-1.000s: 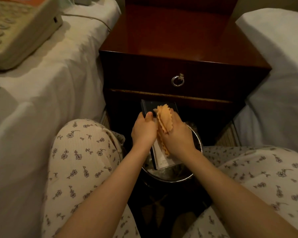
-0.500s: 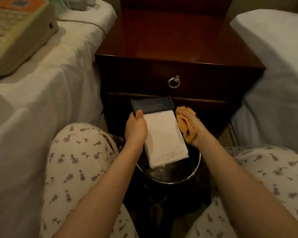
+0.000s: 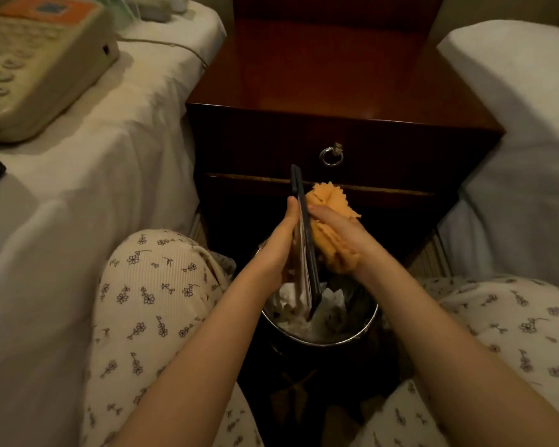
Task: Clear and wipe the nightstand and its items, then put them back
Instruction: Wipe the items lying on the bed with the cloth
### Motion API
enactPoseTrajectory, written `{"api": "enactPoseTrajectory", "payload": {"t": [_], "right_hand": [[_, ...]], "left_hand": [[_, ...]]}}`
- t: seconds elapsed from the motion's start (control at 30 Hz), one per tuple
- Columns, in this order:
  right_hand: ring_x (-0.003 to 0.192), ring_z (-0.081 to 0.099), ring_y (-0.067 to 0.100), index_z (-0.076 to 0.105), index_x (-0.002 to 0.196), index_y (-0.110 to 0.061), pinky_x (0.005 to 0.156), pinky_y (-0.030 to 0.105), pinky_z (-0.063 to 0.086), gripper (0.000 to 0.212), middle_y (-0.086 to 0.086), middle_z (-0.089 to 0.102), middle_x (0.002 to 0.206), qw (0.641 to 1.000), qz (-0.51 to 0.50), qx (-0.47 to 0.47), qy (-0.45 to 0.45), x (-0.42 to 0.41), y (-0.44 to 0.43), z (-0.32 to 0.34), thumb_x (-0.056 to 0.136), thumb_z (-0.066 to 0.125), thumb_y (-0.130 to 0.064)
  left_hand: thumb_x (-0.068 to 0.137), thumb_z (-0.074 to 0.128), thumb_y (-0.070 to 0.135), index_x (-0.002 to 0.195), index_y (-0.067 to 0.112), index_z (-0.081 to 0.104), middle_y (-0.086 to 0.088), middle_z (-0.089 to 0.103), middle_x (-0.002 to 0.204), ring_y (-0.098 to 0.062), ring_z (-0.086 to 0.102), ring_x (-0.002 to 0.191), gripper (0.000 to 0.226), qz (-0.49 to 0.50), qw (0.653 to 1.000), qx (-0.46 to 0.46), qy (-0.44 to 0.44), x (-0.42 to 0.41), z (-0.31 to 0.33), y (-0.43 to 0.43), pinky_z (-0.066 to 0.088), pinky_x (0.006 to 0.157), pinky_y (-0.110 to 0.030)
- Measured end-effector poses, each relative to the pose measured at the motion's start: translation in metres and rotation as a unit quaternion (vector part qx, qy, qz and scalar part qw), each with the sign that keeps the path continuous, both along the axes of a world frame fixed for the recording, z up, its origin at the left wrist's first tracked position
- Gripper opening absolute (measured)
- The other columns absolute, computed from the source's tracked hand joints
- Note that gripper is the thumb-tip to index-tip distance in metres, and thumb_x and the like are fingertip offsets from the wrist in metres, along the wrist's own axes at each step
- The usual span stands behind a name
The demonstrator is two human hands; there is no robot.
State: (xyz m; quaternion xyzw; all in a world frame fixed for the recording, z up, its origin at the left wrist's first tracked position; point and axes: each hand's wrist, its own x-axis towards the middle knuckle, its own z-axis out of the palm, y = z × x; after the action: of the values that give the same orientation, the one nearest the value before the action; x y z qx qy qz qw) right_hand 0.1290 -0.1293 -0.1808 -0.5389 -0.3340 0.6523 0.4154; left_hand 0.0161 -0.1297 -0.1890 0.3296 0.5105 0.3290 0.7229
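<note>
The left hand point(image 3: 279, 243) grips the notepad point(image 3: 299, 201) edge-up over the bin point(image 3: 320, 341), below the nightstand's point(image 3: 336, 91) front edge. The right hand's point(image 3: 342, 233) fingers curl round the cloth point(image 3: 331, 253), pressing it to the dark cover. Wipe in long strokes, bracing firmly so it can't drop in.

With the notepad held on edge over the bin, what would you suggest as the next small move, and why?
Probably draw the cloth down the notepad. The left hand holds the notepad on edge above the bin, and the right hand holds the cloth against its dark right face, so a downward stroke should wipe it.
</note>
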Motion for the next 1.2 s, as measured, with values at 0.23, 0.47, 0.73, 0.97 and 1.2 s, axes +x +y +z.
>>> {"api": "enactPoseTrajectory", "payload": {"t": [0.23, 0.47, 0.73, 0.97, 1.2], "right_hand": [[0.072, 0.06, 0.002, 0.061, 0.087, -0.022, 0.064, 0.014, 0.048, 0.014, -0.011, 0.06, 0.074, 0.934, -0.163, 0.191, -0.252, -0.019, -0.01, -0.029, 0.093, 0.054, -0.032], [0.075, 0.061, -0.007, 0.063, 0.093, -0.016, 0.067, 0.007, 0.048, 0.009, -0.013, 0.061, 0.08, 0.912, -0.117, 0.316, -0.234, -0.031, -0.016, -0.015, 0.091, 0.059, -0.024], [0.068, 0.048, 0.004, 0.061, 0.103, -0.013, 0.061, 0.013, 0.039, 0.019, -0.009, 0.051, 0.079, 0.922, -0.213, 0.121, -0.3, -0.005, 0.003, -0.021, 0.094, 0.053, -0.026], [0.067, 0.058, 0.004, 0.061, 0.089, -0.013, 0.058, 0.014, 0.046, 0.011, -0.007, 0.058, 0.074, 0.918, -0.179, 0.205, -0.289, -0.027, -0.011, -0.036, 0.092, 0.056, -0.022], [0.065, 0.054, 0.002, 0.057, 0.088, -0.017, 0.058, 0.016, 0.039, 0.011, -0.01, 0.055, 0.072, 0.927, -0.163, 0.148, -0.305, -0.017, -0.01, -0.039, 0.093, 0.053, -0.025]], "left_hand": [[0.094, 0.034, 0.052, 0.095, 0.017, 0.063, -0.002, 0.07, 0.081, -0.012, 0.067, 0.072, 0.046, 0.032, 0.994, 0.04, -0.096, 0.004, 0.002, -0.005, 0.054, 0.064, -0.026], [0.102, 0.024, 0.02, 0.064, 0.011, 0.04, 0.004, 0.047, 0.033, 0.0, 0.046, 0.029, 0.042, 0.117, 0.986, 0.042, -0.113, 0.02, -0.006, -0.008, 0.038, 0.034, -0.01], [0.102, 0.023, 0.032, 0.068, 0.017, 0.049, 0.006, 0.053, 0.035, -0.003, 0.051, 0.029, 0.045, 0.091, 0.991, 0.007, -0.096, 0.027, -0.006, -0.009, 0.038, 0.032, -0.01], [0.101, 0.025, 0.033, 0.058, 0.012, 0.041, 0.004, 0.046, 0.032, -0.003, 0.044, 0.026, 0.051, 0.138, 0.979, -0.001, -0.152, 0.021, -0.012, -0.006, 0.034, 0.031, -0.008], [0.096, 0.026, 0.05, 0.073, 0.013, 0.054, -0.001, 0.061, 0.053, -0.007, 0.059, 0.04, 0.052, 0.109, 0.982, -0.002, -0.155, 0.013, -0.016, -0.005, 0.047, 0.044, -0.016]]}}
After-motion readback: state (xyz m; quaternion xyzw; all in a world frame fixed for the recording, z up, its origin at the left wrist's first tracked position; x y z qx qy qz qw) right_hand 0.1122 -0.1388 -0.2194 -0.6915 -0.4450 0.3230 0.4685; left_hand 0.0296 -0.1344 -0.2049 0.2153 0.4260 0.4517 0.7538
